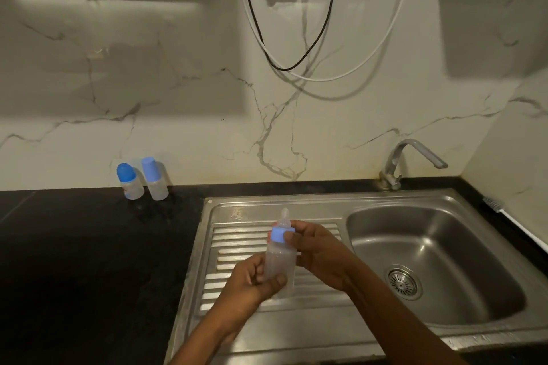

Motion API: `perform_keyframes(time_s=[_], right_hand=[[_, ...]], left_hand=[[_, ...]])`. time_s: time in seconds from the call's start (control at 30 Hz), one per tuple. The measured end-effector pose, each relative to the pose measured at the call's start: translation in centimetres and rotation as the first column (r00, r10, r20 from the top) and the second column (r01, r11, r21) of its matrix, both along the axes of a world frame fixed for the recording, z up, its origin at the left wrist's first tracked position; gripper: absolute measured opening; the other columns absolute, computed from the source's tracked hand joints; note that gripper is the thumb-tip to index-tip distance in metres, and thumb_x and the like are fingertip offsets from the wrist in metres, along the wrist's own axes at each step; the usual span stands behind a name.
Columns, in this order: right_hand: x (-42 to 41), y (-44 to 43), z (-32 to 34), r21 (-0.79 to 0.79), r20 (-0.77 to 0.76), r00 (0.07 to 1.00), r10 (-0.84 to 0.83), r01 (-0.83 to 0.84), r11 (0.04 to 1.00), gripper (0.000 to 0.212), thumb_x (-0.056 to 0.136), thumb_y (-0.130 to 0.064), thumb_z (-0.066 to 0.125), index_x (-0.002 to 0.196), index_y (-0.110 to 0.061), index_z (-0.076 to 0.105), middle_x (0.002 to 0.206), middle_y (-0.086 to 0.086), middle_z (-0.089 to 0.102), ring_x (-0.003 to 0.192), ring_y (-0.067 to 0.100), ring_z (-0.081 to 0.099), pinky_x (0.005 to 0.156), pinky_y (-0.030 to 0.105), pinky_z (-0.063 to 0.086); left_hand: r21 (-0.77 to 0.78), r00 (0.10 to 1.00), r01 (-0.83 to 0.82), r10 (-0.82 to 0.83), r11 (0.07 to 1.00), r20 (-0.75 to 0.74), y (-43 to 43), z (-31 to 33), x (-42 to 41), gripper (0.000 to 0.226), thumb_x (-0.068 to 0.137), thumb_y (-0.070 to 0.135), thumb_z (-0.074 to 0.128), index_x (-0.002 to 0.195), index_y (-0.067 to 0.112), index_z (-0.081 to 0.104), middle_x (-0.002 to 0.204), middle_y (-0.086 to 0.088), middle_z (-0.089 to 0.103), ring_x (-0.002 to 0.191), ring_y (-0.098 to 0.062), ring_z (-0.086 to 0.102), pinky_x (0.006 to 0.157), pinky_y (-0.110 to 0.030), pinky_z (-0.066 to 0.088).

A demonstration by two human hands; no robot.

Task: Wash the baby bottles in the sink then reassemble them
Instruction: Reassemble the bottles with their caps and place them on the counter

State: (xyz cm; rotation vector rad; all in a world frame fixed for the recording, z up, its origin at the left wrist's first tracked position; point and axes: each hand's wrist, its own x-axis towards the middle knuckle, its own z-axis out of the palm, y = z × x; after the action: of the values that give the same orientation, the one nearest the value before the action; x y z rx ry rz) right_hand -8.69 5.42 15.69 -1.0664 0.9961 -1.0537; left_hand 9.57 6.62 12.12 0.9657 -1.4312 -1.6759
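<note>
Just below frame centre, above the drainboard, the left hand is gripping the clear body of the baby bottle while the right hand is pinching its blue collar; seemingly light, squeezable and probably wet-slick, it is asking for firm, gentle holds there.

There is a single wide-angle view, taken from the person's head. It looks forward and down, facing the wall across the tabletop and sink. The left hand, right hand and bottle sit close, low in the middle. The forearms run off the bottom edge.
</note>
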Motion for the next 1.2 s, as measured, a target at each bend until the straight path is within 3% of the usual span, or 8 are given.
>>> perform_keyframes(time_s=[0.1,0.2,0.37,0.53,0.73,0.97,1.07,1.2], right_hand=[[0.2,-0.3,0.0,-0.008,-0.076,0.997,-0.002,0.001,1.000,0.066,0.073,-0.042,0.081,0.123,-0.008,0.056,0.111,0.012,0.067,0.096,0.024,0.066,0.086,0.038,0.055],[-0.7,-0.3,0.1,-0.014,0.149,0.986,0.074,-0.073,0.997,0.039,0.087,-0.032,0.065,0.121,-0.012,0.064,0.112,0.010,0.067,0.101,0.024,0.063,0.088,0.039,0.053],[-1.3,-1.1,0.1,-0.008,-0.047,0.999,-0.008,0.008,1.000,0.039,0.083,-0.030,0.073,0.119,-0.019,0.061,0.109,0.007,0.068,0.094,0.019,0.066,0.080,0.031,0.054],[-3.4,-1.1,-0.4,-0.007,0.014,0.985,0.171,-0.171,0.985,0.043,0.087,-0.037,0.064,0.117,-0.006,0.064,0.108,0.014,0.065,0.097,0.023,0.063,0.088,0.035,0.054],[-2.6,-1.4,-2.7,0.051,-0.102,0.983,-0.153,0.158,0.986,0.021,0.091,-0.021,0.068,0.105,-0.007,0.072,0.099,0.013,0.074,0.084,0.015,0.069,0.075,0.024,0.056],[1.7,-1.5,-7.8,0.103,-0.198,0.907,-0.372,0.397,0.912,0.018,0.081,-0.021,0.077,0.099,-0.019,0.075,0.093,-0.001,0.076,0.089,0.018,0.072,0.082,0.039,0.060],[1.6,-1.9,-9.2,0.083,-0.255,0.926,-0.278,0.307,0.948,0.017,0.081,-0.025,0.078,0.096,-0.018,0.074,0.093,-0.002,0.075,0.089,0.016,0.071,0.079,0.036,0.060],[-2.0,-4.0,-9.9,0.015,-0.121,0.984,-0.129,0.132,0.991,0.026,0.087,-0.011,0.073,0.110,-0.023,0.067,0.106,-0.006,0.072,0.099,0.010,0.068,0.078,0.019,0.054]], left_hand=[[-0.001,1.000,-0.025,0.025,1.000,0.003,-0.1,-0.2,-0.3,0.044,0.079,0.019,0.075,0.120,0.005,0.066,0.110,-0.014,0.074,0.099,-0.024,0.070,0.081,-0.026,0.053],[0.001,1.000,-0.028,0.028,1.000,-0.001,-0.3,-0.3,-0.5,0.046,0.077,0.019,0.076,0.120,0.004,0.066,0.111,-0.014,0.074,0.099,-0.023,0.069,0.081,-0.025,0.053],[0.029,1.000,-0.004,0.005,1.000,-0.027,0.0,-0.2,-1.4,0.044,0.080,0.017,0.072,0.122,0.005,0.066,0.109,-0.014,0.074,0.091,-0.019,0.071,0.073,-0.021,0.053],[0.123,0.994,0.010,0.003,0.992,-0.108,0.0,0.2,-2.9,0.045,0.078,0.010,0.068,0.120,-0.007,0.063,0.091,-0.012,0.075,0.073,-0.013,0.070,0.064,-0.021,0.053],[-0.057,0.953,-0.228,0.234,0.972,0.191,-0.3,-0.7,-4.9,0.029,0.075,0.012,0.086,0.102,0.014,0.077,0.094,-0.006,0.078,0.090,-0.026,0.074,0.084,-0.044,0.059],[-0.279,0.723,-0.456,0.534,0.845,0.438,0.7,-4.2,-6.2,0.041,0.064,0.012,0.089,0.095,0.028,0.067,0.079,0.012,0.072,0.074,0.003,0.067,0.061,-0.009,0.048],[-0.284,0.686,-0.488,0.564,0.825,0.460,0.8,-5.7,-6.0,0.043,0.066,0.007,0.088,0.099,0.024,0.067,0.081,0.013,0.071,0.076,0.005,0.066,0.062,-0.008,0.048],[-0.083,0.756,-0.539,0.526,0.838,0.390,1.1,-6.5,-4.4,0.076,0.042,0.057,0.095,0.104,0.022,0.068,0.092,0.006,0.077,0.086,-0.008,0.073,0.074,-0.025,0.056]])
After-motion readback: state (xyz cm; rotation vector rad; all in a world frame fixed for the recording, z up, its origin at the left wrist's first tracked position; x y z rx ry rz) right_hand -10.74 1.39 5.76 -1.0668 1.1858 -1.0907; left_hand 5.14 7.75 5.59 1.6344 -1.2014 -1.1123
